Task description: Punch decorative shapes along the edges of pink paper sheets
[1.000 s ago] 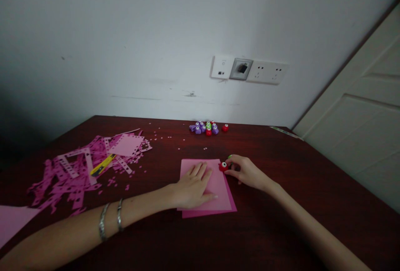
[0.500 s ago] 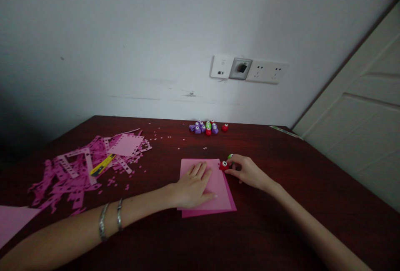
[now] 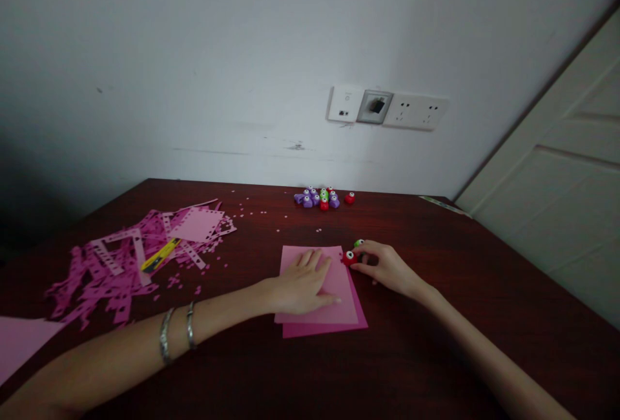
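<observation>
My left hand [image 3: 303, 284] lies flat with fingers spread on a light pink sheet of paper [image 3: 290, 313]. Under it, a darker pink sheet [image 3: 322, 330] sticks out along the bottom and right edges. The thumb and fingers of my right hand [image 3: 382, 268] are closed on a small red craft punch [image 3: 349, 258], which sits at the upper right corner of the sheets. A green craft punch [image 3: 358, 243] is just behind it, partly hidden by my right hand.
Purple, green and red punches [image 3: 317, 198] cluster near the wall, one red punch [image 3: 349, 198] beside them. Pink punched strips [image 3: 111, 258] and a yellow cutter [image 3: 161, 256] lie at left. Another pink sheet [image 3: 24, 342] is at the left edge; a thin strip [image 3: 444, 205] lies back right.
My left hand has shifted slightly to the right on the paper. My right hand stays on the red punch at the corner, and the view has moved a little.
</observation>
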Action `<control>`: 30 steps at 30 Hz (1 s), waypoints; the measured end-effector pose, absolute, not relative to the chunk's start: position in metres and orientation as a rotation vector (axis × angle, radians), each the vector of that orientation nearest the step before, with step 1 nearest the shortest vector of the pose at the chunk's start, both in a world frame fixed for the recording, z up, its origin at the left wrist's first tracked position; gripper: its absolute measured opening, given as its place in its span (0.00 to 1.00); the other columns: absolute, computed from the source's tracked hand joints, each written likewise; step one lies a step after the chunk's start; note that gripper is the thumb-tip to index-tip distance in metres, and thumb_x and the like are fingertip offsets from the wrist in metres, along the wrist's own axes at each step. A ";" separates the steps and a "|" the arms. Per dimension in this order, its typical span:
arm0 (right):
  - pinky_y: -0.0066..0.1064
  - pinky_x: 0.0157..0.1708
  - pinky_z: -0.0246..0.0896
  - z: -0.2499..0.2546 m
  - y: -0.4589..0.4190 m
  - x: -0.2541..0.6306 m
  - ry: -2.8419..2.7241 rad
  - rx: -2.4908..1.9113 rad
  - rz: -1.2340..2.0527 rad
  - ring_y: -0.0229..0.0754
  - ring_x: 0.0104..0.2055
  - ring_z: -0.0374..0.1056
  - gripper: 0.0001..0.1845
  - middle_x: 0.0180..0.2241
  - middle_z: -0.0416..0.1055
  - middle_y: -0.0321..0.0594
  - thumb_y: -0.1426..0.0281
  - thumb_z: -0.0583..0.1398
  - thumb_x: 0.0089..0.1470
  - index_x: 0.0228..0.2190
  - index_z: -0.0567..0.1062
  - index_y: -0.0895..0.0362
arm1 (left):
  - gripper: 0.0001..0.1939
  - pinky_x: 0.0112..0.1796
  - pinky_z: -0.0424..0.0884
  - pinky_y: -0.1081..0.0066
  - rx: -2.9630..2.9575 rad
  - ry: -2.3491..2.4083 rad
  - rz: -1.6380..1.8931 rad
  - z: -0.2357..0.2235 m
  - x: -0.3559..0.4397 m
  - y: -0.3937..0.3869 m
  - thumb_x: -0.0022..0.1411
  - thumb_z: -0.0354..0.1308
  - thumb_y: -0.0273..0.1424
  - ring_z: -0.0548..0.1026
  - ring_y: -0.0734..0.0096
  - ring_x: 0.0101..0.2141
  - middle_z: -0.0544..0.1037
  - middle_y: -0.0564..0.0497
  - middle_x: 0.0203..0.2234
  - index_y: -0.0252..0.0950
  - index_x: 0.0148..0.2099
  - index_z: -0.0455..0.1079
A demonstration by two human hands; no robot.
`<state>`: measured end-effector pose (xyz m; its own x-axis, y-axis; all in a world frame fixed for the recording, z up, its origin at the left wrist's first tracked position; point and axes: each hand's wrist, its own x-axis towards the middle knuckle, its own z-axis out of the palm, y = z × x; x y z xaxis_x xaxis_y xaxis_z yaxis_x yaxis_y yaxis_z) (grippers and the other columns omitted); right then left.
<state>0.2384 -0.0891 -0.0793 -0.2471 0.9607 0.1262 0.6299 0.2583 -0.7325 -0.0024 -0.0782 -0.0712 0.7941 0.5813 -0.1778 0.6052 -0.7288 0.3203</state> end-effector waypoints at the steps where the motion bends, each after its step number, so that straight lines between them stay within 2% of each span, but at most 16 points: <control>1: 0.24 0.12 0.66 -0.079 -0.089 0.238 -1.969 -1.452 0.743 0.33 0.21 0.63 0.14 0.31 0.67 0.39 0.61 0.61 0.49 0.35 0.73 0.58 | 0.45 0.58 0.40 0.54 2.628 0.900 -0.100 -0.071 -0.002 -0.077 0.58 0.35 0.57 0.36 0.49 0.62 0.40 0.37 0.63 0.27 0.66 0.37; 5: 0.24 0.14 0.63 -0.075 -0.091 0.239 -2.035 -1.464 0.635 0.34 0.22 0.63 0.12 0.29 0.67 0.38 0.62 0.61 0.49 0.32 0.74 0.58 | 0.46 0.58 0.41 0.54 2.622 0.924 -0.136 -0.067 -0.002 -0.079 0.58 0.37 0.57 0.36 0.47 0.62 0.37 0.35 0.63 0.26 0.65 0.37; 9: 0.27 0.22 0.63 -0.074 -0.090 0.242 -2.101 -1.429 0.516 0.36 0.25 0.64 0.09 0.29 0.68 0.38 0.64 0.62 0.49 0.31 0.74 0.57 | 0.45 0.57 0.41 0.53 2.606 0.951 -0.161 -0.063 -0.002 -0.082 0.59 0.37 0.56 0.35 0.46 0.62 0.36 0.35 0.63 0.27 0.65 0.37; 17: 0.30 0.29 0.62 -0.073 -0.089 0.256 -2.164 -1.486 0.413 0.38 0.27 0.64 0.08 0.30 0.68 0.39 0.67 0.59 0.52 0.34 0.75 0.56 | 0.45 0.57 0.42 0.49 2.599 0.974 -0.139 -0.064 -0.001 -0.083 0.59 0.37 0.56 0.36 0.44 0.61 0.38 0.33 0.63 0.26 0.65 0.38; 30: 0.30 0.28 0.61 -0.078 -0.085 0.268 -2.103 -1.522 0.379 0.38 0.26 0.63 0.13 0.29 0.68 0.40 0.62 0.59 0.50 0.35 0.75 0.57 | 0.44 0.56 0.42 0.48 2.592 0.986 -0.111 -0.069 -0.001 -0.082 0.59 0.39 0.54 0.35 0.43 0.61 0.38 0.34 0.63 0.27 0.65 0.38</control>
